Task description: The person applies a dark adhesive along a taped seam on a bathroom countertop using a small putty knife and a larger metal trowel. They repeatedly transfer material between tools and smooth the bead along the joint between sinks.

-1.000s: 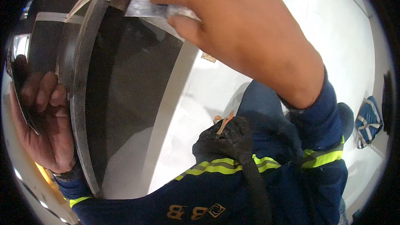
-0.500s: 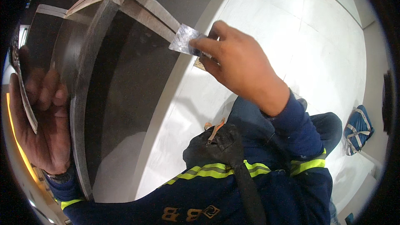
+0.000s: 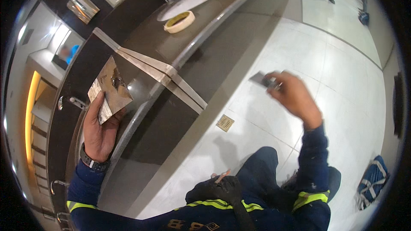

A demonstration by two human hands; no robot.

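Left hand (image 3: 99, 133) is clamped on a smeared square board (image 3: 109, 89) at the dark tabletop (image 3: 145, 38); right hand (image 3: 294, 97) is closed on a small scraper (image 3: 260, 78) over the floor

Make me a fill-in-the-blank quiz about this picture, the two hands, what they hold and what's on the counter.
1. The left hand holds a flat board smeared with dark ____.
2. The right hand holds a small metal ____ above the white floor tiles.
3. A roll of ____ lies on the dark countertop beside the sink.
4. A square metal ____ sits in the floor below the counter.

Missing words: filler; scraper; tape; drain
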